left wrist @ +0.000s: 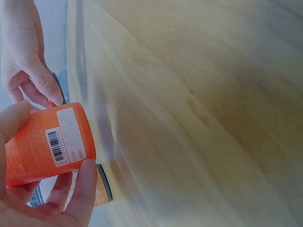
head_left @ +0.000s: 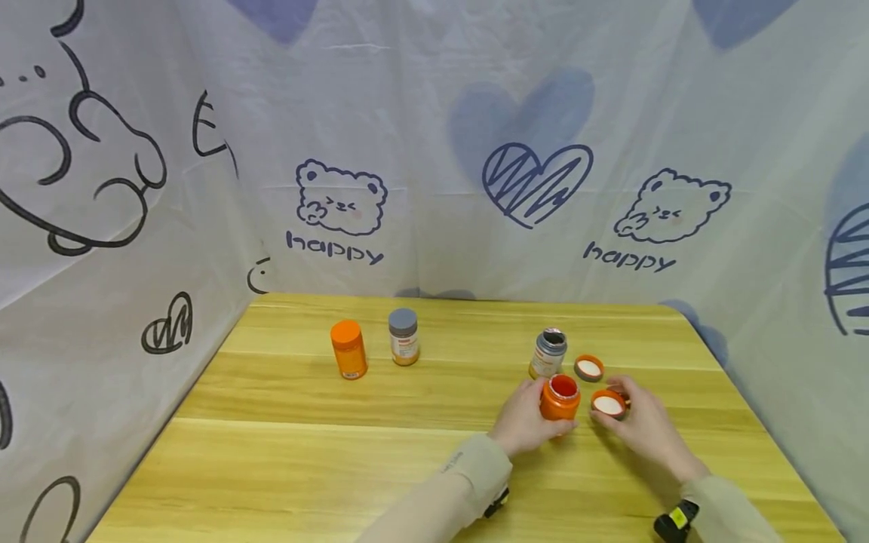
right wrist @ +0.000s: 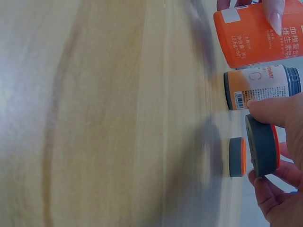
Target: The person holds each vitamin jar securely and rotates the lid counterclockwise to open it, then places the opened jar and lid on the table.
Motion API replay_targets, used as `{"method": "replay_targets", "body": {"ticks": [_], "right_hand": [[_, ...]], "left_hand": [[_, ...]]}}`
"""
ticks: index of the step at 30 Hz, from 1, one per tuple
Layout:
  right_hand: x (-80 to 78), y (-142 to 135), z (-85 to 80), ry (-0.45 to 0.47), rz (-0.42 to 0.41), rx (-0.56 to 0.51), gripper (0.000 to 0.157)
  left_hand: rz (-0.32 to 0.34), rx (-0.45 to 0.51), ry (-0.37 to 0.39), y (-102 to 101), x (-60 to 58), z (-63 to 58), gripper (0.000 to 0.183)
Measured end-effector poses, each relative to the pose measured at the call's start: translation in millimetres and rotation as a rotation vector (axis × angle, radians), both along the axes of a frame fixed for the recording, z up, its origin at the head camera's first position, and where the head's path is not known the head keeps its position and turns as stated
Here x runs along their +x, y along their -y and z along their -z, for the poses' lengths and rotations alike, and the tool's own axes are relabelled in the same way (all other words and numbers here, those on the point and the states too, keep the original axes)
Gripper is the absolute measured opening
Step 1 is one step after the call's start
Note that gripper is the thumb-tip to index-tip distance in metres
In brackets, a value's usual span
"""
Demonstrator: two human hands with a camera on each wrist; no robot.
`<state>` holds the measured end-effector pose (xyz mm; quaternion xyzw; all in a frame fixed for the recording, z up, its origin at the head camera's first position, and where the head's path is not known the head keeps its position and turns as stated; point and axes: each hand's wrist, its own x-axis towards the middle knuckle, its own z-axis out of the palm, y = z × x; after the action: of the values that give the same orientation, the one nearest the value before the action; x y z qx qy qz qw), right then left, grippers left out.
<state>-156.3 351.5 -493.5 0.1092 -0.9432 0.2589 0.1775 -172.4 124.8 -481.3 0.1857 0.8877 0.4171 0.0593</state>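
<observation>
in the lower right of the head view, the left hand (head_left: pixel 524 424) curls its thumb and fingers round an orange bottle (head_left: pixel 560 408), which stands uncapped with its mouth facing up. just to its right, the right hand (head_left: pixel 645 428) pinches a grey lid (head_left: pixel 608 406) by the edge, thumb and fingertips bent round it, its white liner upward; the right wrist view shows it raised off the table (head_left: pixel 271 467). a second lid (head_left: pixel 588 368) lies liner-up right of centre, beside an open grey-necked bottle (head_left: pixel 548 353). left of centre stand a closed orange bottle (head_left: pixel 349 351) and a grey-capped bottle (head_left: pixel 404 339).
</observation>
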Motion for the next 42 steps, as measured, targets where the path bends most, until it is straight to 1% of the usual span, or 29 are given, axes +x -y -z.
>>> {"method": "replay_targets", "body": {"ticks": [4, 11, 19, 22, 26, 31, 36, 39, 42], "right_hand": [[-1.7, 1, -0.1, 0.024, -0.001, 0.007, 0.058], [-3.4, 5, 2.3, 0.088, -0.010, 0.015, 0.056], [-3.9, 7, 6.1, 0.166, -0.021, 0.035, 0.057], [-4.5, 8, 7.0, 0.177, -0.024, 0.036, 0.057], [-5.1, 9, 9.9, 0.192, -0.027, 0.034, 0.058], [-6.2, 7, 11.2, 0.217, -0.024, 0.014, 0.060], [-6.5, -1, 6.2, 0.273, -0.025, -0.039, 0.068], [-6.2, -6, 4.7, 0.322, -0.032, -0.064, 0.072], [-6.1, -11, 6.5, 0.366, -0.036, -0.089, 0.073]], "left_hand": [[-0.004, -0.014, -0.007, -1, -2.2, 1.8, 0.062], [-0.007, -0.034, 0.011, -1, -3.5, 5.6, 0.058], [0.013, -0.067, 0.033, 0, -2.7, 2.0, 0.056], [0.022, -0.068, 0.050, 1, -2.1, 1.8, 0.061], [0.028, -0.079, 0.086, 3, -1.9, 4.5, 0.066], [0.045, -0.120, 0.157, 7, -1.9, 2.1, 0.069], [0.076, -0.147, 0.193, 8, -3.5, -3.0, 0.073], [0.076, -0.149, 0.213, 8, -3.8, -4.5, 0.072], [0.068, -0.138, 0.228, 9, -3.5, -6.1, 0.069]]}}
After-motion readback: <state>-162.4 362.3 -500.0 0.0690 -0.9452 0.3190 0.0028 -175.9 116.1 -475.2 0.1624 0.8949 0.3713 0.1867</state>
